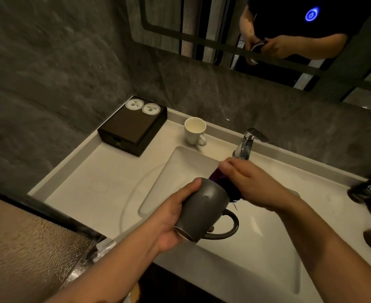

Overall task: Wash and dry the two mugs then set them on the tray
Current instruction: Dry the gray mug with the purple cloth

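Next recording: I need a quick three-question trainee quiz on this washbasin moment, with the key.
1. Fill in: the right hand holds a dark purple cloth at the ____ of the dark grey ceramic mug.
2. Which hand holds that mug by its body? A) left hand B) right hand C) neither
3. True or false: the white ceramic mug lies on its side.
Key: 1 mouth; 2 A; 3 false, it stands upright on the pale countertop.
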The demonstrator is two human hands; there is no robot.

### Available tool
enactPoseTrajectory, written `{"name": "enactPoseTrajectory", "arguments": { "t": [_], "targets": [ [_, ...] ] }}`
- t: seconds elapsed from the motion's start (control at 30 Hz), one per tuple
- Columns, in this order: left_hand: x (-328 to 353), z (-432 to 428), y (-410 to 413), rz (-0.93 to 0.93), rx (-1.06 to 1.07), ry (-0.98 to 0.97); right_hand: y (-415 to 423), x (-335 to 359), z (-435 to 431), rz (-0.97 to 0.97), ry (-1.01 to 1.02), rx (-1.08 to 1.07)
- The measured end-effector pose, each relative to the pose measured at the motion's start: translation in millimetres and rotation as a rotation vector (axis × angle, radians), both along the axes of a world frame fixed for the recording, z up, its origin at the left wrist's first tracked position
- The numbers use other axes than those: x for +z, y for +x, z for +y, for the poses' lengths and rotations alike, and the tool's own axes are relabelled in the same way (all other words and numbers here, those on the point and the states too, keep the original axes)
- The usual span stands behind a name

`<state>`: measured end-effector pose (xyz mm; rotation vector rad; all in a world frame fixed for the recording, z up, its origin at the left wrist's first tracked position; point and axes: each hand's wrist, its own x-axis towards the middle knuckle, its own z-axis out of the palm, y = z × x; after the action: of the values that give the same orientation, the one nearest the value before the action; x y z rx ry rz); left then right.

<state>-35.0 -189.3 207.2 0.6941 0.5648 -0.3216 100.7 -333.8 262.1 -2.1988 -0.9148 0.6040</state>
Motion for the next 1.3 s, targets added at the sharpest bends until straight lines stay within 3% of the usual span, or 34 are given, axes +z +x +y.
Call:
{"name": "enactPoseTrajectory", "arguments": {
  "t": [0.13,0.2,0.27,0.4,0.63,0.77,1.0,1.1,1.2,1.23,1.3],
  "targets": [
    [-3,-1,2,0.107,0.216,0.052,1,5,-4,-0.075,0.144,-0.348],
    [-5,-2,10,0.134,0.354,0.047,-18,-1,-1,-0.077,0.273,-0.412],
    [-5,-3,20,0.105,0.421,0.021,-49,-16,5,-0.009,0.408,-0.335],
    [-7,1,28,0.067,0.432,0.042,-88,-59,11,-0.030,0.405,-0.094],
    [-11,-8,30,0.056,0.429,0.252,-55,-67,30,-0.059,0.557,-0.253],
    [-13,-11,31,0.062,0.456,0.278,-59,-66,39,0.085,0.529,-0.287],
    [-18,-6,29,0.018,0.482,0.453,-62,-71,38,-0.344,0.395,-0.013],
    [-14,-9,29,-0.010,0.475,0.495,-43,-72,45,-0.248,0.430,-0.090],
    [-10,-14,30,-0.018,0.465,0.527,-31,-70,53,0.112,0.494,-0.311],
    [-9,-13,31,-0.009,0.467,0.514,-33,-69,54,0.125,0.501,-0.335],
    [-8,-7,32,0.008,0.494,0.469,-47,-70,53,-0.056,0.480,-0.258]
  ]
}}
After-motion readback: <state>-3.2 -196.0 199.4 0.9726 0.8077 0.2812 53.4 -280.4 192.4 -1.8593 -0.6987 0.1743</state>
